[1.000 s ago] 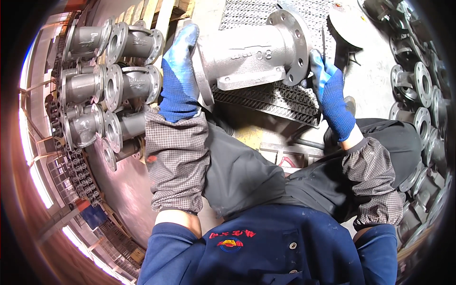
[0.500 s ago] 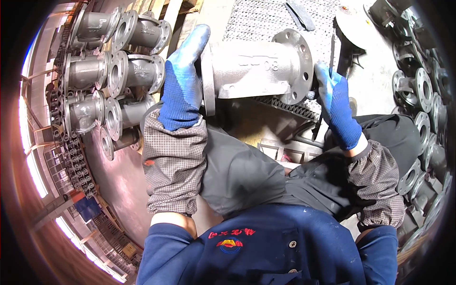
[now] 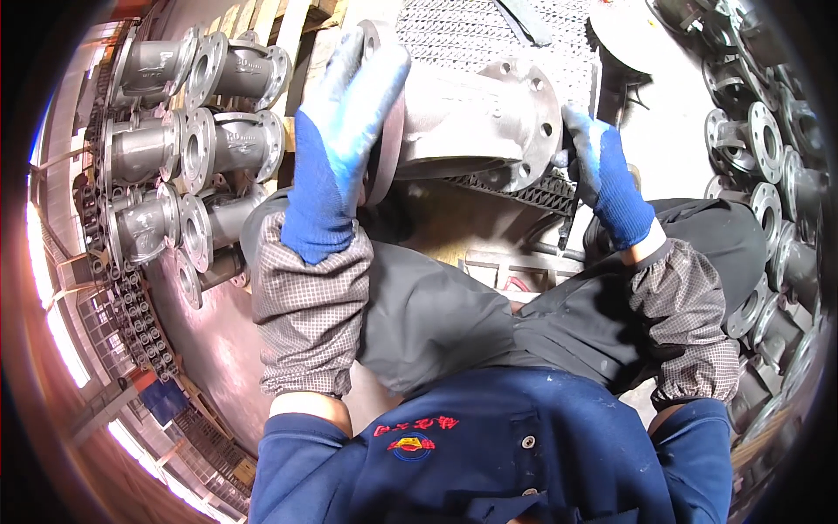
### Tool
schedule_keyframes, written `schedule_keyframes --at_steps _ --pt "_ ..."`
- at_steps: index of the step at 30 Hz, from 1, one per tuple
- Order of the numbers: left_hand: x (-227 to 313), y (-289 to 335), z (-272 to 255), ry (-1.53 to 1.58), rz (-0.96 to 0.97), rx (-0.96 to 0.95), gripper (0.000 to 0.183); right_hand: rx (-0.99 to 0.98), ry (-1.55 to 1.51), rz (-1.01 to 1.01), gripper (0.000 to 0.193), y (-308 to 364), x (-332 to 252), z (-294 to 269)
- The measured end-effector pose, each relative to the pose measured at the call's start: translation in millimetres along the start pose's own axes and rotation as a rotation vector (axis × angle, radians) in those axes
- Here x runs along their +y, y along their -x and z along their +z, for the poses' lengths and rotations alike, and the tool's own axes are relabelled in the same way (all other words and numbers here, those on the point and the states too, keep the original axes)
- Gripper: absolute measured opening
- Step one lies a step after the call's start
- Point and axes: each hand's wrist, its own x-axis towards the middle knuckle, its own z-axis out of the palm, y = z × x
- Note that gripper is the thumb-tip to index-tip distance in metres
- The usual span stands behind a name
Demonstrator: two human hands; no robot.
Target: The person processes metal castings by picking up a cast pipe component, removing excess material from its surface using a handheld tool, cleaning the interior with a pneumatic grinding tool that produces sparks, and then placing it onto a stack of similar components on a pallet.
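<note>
While gripped at both ends, grey cast-metal valve body (image 3: 476,122) lying on its side, held up in front of the chest over a black perforated rubber mat (image 3: 489,35). Dull, rough casting; short barrel between 2 round flanges; bolt holes visible around the right flange.

Left hand (image 3: 336,140) in blue glove with grey palm coating, fingers spread wide and flat over the left flange rim. Right hand (image 3: 602,175) in matching glove, fingers curled against the outer edge of the right flange. Checked fabric oversleeves on both forearms, dark apron below, blue work jacket at lower edge.

Left of the hands: stacked flanged valves (image 3: 188,140), same grey casting, 3 rows, flanges touching one another. Just beside the left forearm, little open room. Right edge: more flanged castings (image 3: 768,175) piled close, near the right elbow. Between the 2 piles, only the mat and the lap left open.

Mat edge ribbed, showing under the barrel. Pale wooden slats (image 3: 292,17) at top, beyond the left hand. Smooth reddish-brown floor (image 3: 218,349) at lower left, with bright window light along the rim.
</note>
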Motion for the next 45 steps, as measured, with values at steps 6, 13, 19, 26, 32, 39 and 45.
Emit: schedule_keyframes --at_steps 6,13,19,26,32,39,45 --pt "19.0 -8.3 19.3 0.093 -0.180 0.097 0.040 0.011 0.011 0.044 0.040 8.4 -7.8 -11.9" --pt "11.0 -4.0 26.0 0.262 -0.425 0.136 0.030 -0.016 0.122 0.003 0.035 6.9 -19.7 -7.3" --pt "14.3 -3.2 24.9 0.238 -0.418 0.141 0.037 -0.119 0.226 0.068 0.030 3.4 -19.3 -18.7" --pt "-17.6 -2.1 1.1 0.037 0.002 0.020 0.037 0.010 -0.342 0.190 0.045 -6.0 -43.6 -51.1" --pt "-57.5 -8.5 9.4 0.151 0.005 -0.152 0.039 0.081 -0.145 -0.151 0.029 3.9 -68.5 -50.9" --pt "-95.7 -12.0 30.1 0.492 -0.466 -0.277 0.046 -0.018 -0.346 -0.015 0.030 -10.2 -82.3 -35.3" --pt "-116.9 -14.9 41.9 0.912 -0.816 -0.311 0.056 0.017 -0.016 -0.337 0.029 -18.7 -73.4 -27.1"
